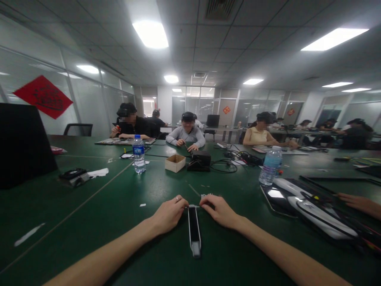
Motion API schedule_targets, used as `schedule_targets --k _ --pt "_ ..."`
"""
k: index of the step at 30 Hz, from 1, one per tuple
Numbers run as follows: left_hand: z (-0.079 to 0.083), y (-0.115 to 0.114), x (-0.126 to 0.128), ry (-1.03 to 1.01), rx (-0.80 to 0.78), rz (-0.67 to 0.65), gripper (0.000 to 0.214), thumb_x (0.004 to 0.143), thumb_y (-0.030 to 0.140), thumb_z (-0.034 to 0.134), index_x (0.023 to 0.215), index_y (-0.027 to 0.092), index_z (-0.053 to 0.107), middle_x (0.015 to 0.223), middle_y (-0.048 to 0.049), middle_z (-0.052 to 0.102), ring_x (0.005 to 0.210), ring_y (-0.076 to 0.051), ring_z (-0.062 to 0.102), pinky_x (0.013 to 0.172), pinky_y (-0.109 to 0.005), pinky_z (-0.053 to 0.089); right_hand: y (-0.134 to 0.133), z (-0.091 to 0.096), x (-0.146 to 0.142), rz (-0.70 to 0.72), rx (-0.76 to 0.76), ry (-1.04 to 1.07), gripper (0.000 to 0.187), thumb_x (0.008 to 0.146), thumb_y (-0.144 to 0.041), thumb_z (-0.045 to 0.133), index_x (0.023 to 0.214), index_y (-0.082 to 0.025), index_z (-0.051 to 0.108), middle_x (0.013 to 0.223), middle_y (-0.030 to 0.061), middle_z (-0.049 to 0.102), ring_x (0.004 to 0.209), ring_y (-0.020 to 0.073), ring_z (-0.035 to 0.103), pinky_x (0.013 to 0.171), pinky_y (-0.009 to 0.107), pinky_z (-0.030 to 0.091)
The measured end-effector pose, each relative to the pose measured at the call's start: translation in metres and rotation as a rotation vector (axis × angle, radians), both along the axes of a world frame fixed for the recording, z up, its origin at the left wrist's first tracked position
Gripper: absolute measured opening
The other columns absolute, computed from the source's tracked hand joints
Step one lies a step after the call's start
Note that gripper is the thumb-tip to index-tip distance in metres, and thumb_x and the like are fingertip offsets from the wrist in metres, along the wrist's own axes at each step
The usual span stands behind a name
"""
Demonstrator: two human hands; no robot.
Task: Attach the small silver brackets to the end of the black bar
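A long, narrow piece with a white rim, a dark middle and a light grey near end [194, 226] lies on the green table, pointing toward me. My left hand [170, 213] is closed at its far left corner, thumb and fingers pinched together. At the far right corner my right hand [220, 210] has its thumb and forefinger brought together in a pinch. A thin pale bit spans between the fingertips across the far end; its detail is too small to make out. Just beyond my right fingers sits a small metallic item [203, 196], partly hidden.
Ahead stand a water bottle [139, 155], an open cardboard box [175, 163] and a black device [199, 160]. To the right are another bottle [270, 166], white-and-black equipment [315, 206] and another person's hand [357, 202]. Several people sit across the table.
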State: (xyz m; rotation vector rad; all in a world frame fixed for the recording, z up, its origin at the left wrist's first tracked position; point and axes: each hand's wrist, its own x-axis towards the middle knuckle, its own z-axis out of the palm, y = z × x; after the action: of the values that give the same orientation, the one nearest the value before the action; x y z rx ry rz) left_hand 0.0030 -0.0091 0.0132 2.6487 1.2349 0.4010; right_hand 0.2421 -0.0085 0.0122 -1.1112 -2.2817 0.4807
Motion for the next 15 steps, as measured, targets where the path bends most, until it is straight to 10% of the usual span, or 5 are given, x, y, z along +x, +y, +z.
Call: schedule_targets --k 15 --pt "-0.004 0.002 -0.001 -0.015 0.035 -0.007 0.028 0.093 0.010 0.039 0.112 0.023 0.054 0.113 -0.0047 0.057 0.094 -0.017 0.061 0.082 -0.027 0.049 0.004 -0.011 -0.002 0.011 0.083 0.009 0.016 0.088 -0.016 0.052 0.094 -0.019 0.067 0.091 0.0043 0.069 0.082 0.0171 0.063 0.076 0.029 0.050"
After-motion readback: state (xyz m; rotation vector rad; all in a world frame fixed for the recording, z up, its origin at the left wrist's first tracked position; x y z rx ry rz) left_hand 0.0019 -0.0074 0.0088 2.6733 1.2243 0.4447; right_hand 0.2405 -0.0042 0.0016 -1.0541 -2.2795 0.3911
